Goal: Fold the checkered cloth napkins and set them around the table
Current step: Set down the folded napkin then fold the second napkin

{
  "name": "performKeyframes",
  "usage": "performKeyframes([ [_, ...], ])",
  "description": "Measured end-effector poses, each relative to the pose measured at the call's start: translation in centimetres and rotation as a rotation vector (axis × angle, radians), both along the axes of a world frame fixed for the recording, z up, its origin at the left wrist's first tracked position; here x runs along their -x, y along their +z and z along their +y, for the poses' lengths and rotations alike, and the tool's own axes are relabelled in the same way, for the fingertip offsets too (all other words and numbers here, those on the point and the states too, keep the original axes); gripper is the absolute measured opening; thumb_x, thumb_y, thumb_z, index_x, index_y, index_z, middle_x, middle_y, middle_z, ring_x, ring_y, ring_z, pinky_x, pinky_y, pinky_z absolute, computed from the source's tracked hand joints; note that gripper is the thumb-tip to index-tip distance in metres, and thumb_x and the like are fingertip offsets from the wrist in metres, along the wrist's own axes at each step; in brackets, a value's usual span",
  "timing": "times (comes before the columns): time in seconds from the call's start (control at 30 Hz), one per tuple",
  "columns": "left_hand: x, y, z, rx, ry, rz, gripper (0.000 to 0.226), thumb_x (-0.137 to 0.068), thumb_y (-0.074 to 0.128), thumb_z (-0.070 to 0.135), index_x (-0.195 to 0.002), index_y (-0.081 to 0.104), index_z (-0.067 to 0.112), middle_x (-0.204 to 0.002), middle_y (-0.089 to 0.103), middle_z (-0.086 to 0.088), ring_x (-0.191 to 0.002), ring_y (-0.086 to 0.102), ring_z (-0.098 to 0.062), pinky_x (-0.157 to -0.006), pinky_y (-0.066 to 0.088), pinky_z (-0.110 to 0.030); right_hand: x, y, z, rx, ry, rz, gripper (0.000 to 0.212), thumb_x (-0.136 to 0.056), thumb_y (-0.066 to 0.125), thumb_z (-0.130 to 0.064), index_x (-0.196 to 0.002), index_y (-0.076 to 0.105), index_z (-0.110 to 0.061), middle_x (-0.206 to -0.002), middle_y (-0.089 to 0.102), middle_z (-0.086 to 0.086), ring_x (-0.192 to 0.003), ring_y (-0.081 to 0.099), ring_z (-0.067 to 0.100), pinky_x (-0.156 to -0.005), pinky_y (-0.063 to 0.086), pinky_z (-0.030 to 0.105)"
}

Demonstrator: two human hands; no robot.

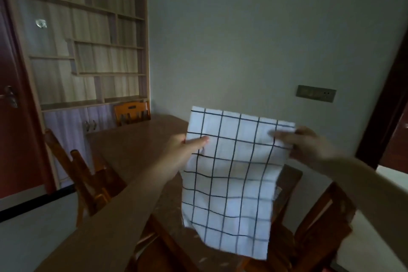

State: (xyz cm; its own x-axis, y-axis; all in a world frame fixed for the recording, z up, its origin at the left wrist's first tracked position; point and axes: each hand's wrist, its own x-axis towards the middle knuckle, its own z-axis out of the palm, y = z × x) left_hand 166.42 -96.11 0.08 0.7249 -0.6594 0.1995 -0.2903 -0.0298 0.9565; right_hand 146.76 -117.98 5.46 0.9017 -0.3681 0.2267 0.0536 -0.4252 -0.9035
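1. Our left hand (184,150) pinches the checkered napkin (231,174) at its left edge.
2. Our right hand (309,146), blurred, grips its right edge.
3. The napkin hangs mid-frame above the table (136,146).

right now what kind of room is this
Most likely a home dining room: a brown table with wooden chairs around it, a built-in shelf unit against the wall, and the checkered napkin held up by the left hand and right hand.

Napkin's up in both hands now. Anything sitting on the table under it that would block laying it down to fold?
Nothing visible does. The napkin hangs from the left hand and right hand above the table, whose visible top shows no objects; the part behind the cloth is hidden.
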Motion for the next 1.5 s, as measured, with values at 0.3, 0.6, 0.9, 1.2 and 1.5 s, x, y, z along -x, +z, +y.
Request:
performKeyframes([
  [0.3,0.4,-4.3,1.8,0.019,0.026,0.143,0.045,-0.064,0.071,0.068,-0.070,0.072,0.023,-0.080,0.055,-0.011,-0.075,0.051,-0.025,-0.067,0.040,-0.033,-0.6,-7.6,4.1,-0.216,-0.239,-0.148,0.014,-0.089,0.065,-0.017,-0.094,0.073,-0.007,-0.082,0.077,0.000,-0.075,0.074,0.012,-0.058,0.056,0.019],
  [0.6,-0.6,-6.5,2.5,0.114,-0.001,0.241,0.050,-0.059,0.076,0.062,-0.088,0.077,0.022,-0.104,0.063,-0.033,-0.097,0.063,-0.046,-0.096,0.045,-0.053,-1.0,-7.2,5.2,-0.254,-0.218,-0.191,0.017,-0.092,0.062,-0.020,-0.096,0.073,-0.007,-0.088,0.078,-0.003,-0.084,0.073,0.009,-0.063,0.054,0.013],
  [0.9,-0.8,-6.5,2.7,0.250,-0.071,0.329,0.032,-0.087,0.058,0.032,-0.100,0.070,0.005,-0.090,0.075,-0.012,-0.086,0.072,-0.025,-0.076,0.055,-0.037,-1.5,-6.6,5.0,-0.209,-0.227,-0.157,0.023,-0.092,0.063,-0.021,-0.088,0.075,-0.002,-0.086,0.077,0.011,-0.084,0.074,0.026,-0.071,0.060,0.033],
  [1.2,-0.9,-6.3,2.6,0.228,0.006,0.509,0.052,-0.093,0.038,0.060,-0.109,0.063,0.017,-0.092,0.074,-0.006,-0.100,0.066,-0.028,-0.095,0.050,-0.049,-2.1,-6.4,4.7,-0.297,-0.251,-0.164,0.030,-0.088,0.068,-0.024,-0.090,0.072,0.006,-0.097,0.070,0.030,-0.092,0.068,0.044,-0.088,0.053,0.058],
  [1.5,-1.0,-7.3,3.7,0.122,-0.064,0.238,0.026,-0.081,0.072,0.038,-0.069,0.069,0.014,-0.072,0.058,-0.014,-0.071,0.055,-0.029,-0.073,0.043,-0.038,-1.0,-8.8,1.9,-0.181,0.075,0.238,0.013,-0.081,0.064,-0.025,-0.077,0.077,-0.024,-0.075,0.068,0.001,-0.071,0.065,0.023,-0.074,0.043,0.038],
])
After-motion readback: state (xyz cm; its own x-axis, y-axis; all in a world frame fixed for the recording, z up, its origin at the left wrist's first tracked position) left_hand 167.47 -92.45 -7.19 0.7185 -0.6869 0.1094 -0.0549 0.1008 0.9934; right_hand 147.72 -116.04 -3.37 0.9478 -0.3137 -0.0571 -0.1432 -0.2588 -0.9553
